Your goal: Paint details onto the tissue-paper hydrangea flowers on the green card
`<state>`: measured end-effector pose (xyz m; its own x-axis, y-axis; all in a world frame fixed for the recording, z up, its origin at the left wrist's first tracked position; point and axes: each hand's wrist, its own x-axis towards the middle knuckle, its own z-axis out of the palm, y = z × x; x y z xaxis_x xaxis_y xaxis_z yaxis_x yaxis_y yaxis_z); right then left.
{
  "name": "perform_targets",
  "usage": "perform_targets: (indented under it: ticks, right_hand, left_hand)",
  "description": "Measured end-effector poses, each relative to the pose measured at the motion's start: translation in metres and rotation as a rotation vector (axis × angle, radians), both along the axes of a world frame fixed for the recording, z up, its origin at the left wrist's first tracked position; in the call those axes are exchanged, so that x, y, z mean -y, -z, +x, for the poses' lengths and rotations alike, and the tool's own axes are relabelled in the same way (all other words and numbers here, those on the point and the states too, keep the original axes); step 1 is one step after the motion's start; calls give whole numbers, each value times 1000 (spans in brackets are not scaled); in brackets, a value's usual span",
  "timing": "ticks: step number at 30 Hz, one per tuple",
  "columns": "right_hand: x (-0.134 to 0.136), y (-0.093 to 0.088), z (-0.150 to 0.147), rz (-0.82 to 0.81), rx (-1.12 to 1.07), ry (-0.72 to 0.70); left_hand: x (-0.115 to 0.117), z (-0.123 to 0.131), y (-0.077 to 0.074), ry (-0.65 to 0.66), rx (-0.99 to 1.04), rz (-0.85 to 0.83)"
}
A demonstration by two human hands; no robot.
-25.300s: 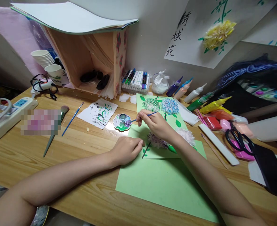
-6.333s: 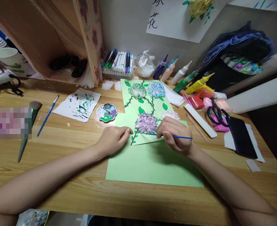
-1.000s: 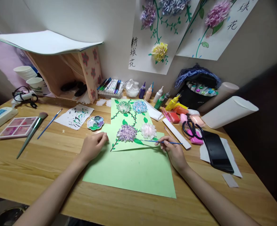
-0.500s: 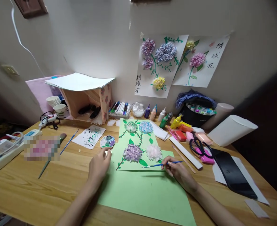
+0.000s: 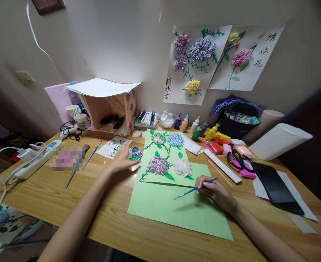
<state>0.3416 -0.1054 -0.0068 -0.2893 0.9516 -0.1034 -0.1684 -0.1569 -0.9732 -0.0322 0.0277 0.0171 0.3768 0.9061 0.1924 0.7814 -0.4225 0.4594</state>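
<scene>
A thin blue paintbrush (image 5: 187, 193) is pinched in my right hand (image 5: 211, 190), its tip pointing left over the bare lower part of a green sheet (image 5: 182, 211). Beyond it lies a light green picture (image 5: 149, 153) with painted stems and leaves. Raised flower heads stand on it: a purple one (image 5: 158, 165), a white one (image 5: 183, 167), a blue one (image 5: 175, 139) and a green-white one (image 5: 158, 138). My left hand (image 5: 123, 158) is open, thumb and fingers apart, at the left side of a small paint palette (image 5: 135, 154); whether it touches the palette I cannot tell.
A paint-smeared paper (image 5: 108, 148) lies behind my left hand. Paint bottles (image 5: 197, 132) and markers (image 5: 146, 119) line the wall. Black scissors (image 5: 240, 160), a dark phone (image 5: 279, 191) and a white roll (image 5: 280, 142) are at right. A power strip (image 5: 38, 160) sits at left.
My left hand has moved up beside the palette and its fingers have spread. The brush has dropped from the picture's lower edge to over the bare green sheet. The view has shifted.
</scene>
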Motion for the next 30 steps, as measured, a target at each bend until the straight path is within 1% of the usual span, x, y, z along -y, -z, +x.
perform_targets:
  ticks: [2, 4, 7, 11, 14, 17, 20, 22, 25, 27, 30]
  right_hand:
    - [4, 1, 3, -7, -11, -15]
    - [5, 1, 1, 4, -13, -30]
    - [4, 0, -11, 29, -2, -33]
    - [2, 2, -25, 35, -6, -69]
    - [6, 6, -22, 6, -19, -97]
    - [9, 8, -15, -38, -4, -168]
    - [8, 8, -14, -22, 54, -235]
    - [5, 8, -17, 10, 94, -255]
    - [0, 8, -25, 73, 148, -269]
    - [-4, 7, -33, 102, 168, -278]
    - [-8, 5, -48, 93, 150, -309]
  left_hand:
    - [-4, 2, 3, 17, -27, -56]
    - [-7, 5, 3, 37, -60, -57]
    - [-14, 6, -2, 68, -89, -27]
    - [-20, 0, -7, 65, -98, -48]
    - [-21, -5, -4, 48, -106, -60]
    - [-21, -7, 0, 52, -101, -61]
    - [-22, -5, 2, 66, -83, -54]
    - [-24, -6, -1, 75, -42, -48]
    - [-26, -15, -10, 59, 76, 7]
    - [-27, -26, -17, 19, 156, 76]
    - [-25, -44, -24, -80, 279, 149]
